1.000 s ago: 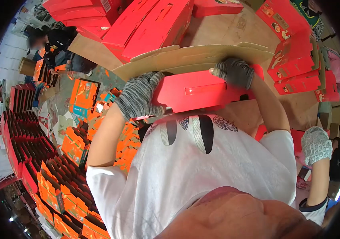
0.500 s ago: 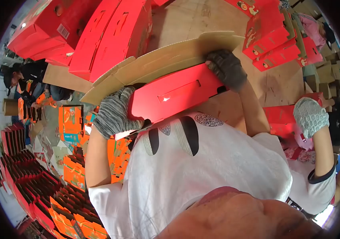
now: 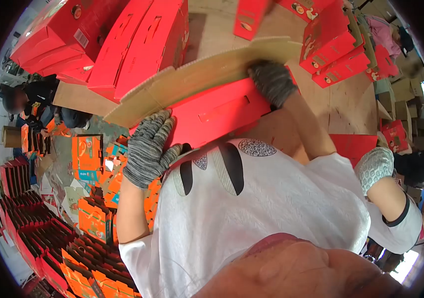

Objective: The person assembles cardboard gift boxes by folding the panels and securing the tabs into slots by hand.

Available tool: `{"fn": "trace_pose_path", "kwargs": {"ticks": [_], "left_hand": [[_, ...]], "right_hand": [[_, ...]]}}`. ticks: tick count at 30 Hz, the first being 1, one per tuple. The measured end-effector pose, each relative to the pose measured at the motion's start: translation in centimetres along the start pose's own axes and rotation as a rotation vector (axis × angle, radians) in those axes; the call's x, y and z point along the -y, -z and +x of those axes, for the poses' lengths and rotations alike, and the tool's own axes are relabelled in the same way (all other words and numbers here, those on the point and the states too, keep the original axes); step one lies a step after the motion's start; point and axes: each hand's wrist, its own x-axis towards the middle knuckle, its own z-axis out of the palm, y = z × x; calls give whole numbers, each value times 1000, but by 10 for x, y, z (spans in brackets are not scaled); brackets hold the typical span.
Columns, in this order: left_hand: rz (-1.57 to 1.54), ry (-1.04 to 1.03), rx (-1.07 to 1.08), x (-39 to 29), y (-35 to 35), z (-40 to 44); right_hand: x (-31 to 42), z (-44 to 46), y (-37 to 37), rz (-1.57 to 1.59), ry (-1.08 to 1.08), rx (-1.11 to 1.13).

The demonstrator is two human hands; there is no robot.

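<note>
A red gift box (image 3: 222, 111) with a handle slot in its top lies in front of my chest, a tall brown cardboard flap standing along its far side. My left hand (image 3: 148, 148), in a grey striped knit glove, spans the box's left end, thumb on the near edge and fingers over the far part. At the right end my right hand (image 3: 274, 83), in a dark grey glove and slightly blurred, grips the corner by the brown flap. Its fingertips are partly hidden.
Red boxes (image 3: 147, 49) stand at the far left of the wooden table (image 3: 341, 107), with more red boxes (image 3: 333, 42) at the right. A co-worker's gloved hand (image 3: 375, 169) is close on my right. Orange and red folded cartons (image 3: 92, 218) crowd the floor at left.
My left hand has shifted slightly down and its fingers have spread on the box end. The right hand has moved a little left. Another red box has appeared at the top; the co-worker's hand has lowered.
</note>
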Motion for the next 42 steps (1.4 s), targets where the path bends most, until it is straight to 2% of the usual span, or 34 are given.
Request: {"fn": "trace_pose_path", "kwargs": {"ticks": [2, 3, 5, 6, 8, 10, 11, 12, 14, 15, 17, 18, 20, 21, 23, 24, 26, 27, 29, 30, 32, 36, 38, 42], "left_hand": [[28, 3, -13, -2, -3, -2], [7, 12, -32, -4, -4, -3], [-17, 21, -43, -6, -4, -6], [-20, -16, -107, -5, -4, -6], [-20, -58, -174, -1, -11, -12], [-371, 662, -601, -3, -23, -28], [-213, 596, -730, 2, -26, -25], [-259, 585, -814, 26, -47, -34], [-352, 463, -605, 26, -30, -20], [-348, 476, -614, 31, -33, -21], [-897, 631, -552, 39, -38, -24], [-897, 635, -562, 42, -40, -26], [-1096, 675, -526, 46, -43, -30], [-1097, 679, -533, 46, -43, -30], [-1049, 639, -535, 48, -43, -30], [-1049, 645, -532, 46, -43, -28], [-956, 583, -616, 43, -40, -22], [-999, 574, -639, 46, -43, -23], [-1015, 572, -653, 50, -47, -25], [-1033, 569, -670, 51, -48, -25], [-997, 558, -669, 51, -48, -22], [-961, 546, -660, 50, -47, -23], [-954, 544, -653, 50, -47, -24], [-1004, 568, -658, 50, -49, -24]], "right_hand": [[12, -5, -24, 10, 177, -265], [18, -8, -23, 13, 175, -260], [28, -14, -17, 167, 352, -322], [29, -12, -11, 169, 350, -322], [27, -3, -3, 265, 253, 18], [24, 2, -5, 226, 299, -31], [23, 3, -7, 187, 351, -75], [22, 3, -9, 188, 364, -68], [18, 1, -12, 352, 426, -177], [18, 0, -13, 351, 440, -171], [20, -6, -12, 744, 424, -347], [25, -9, -8, 741, 433, -344], [34, -13, 13, 569, 478, -740], [38, -13, 26, 568, 485, -736], [49, -10, 55, 17, 462, -1088], [51, -5, 62, 21, 462, -1083], [53, 13, 74, -72, 617, -695], [58, 15, 86, -67, 616, -696], [68, 21, 105, -11, 428, 92], [67, 28, 103, -10, 430, 93], [63, 44, 98, -3, 518, 235], [66, 34, 101, 0, 513, 189], [71, 34, 102, -118, 441, 182], [72, 34, 103, -60, 415, 146]]}}
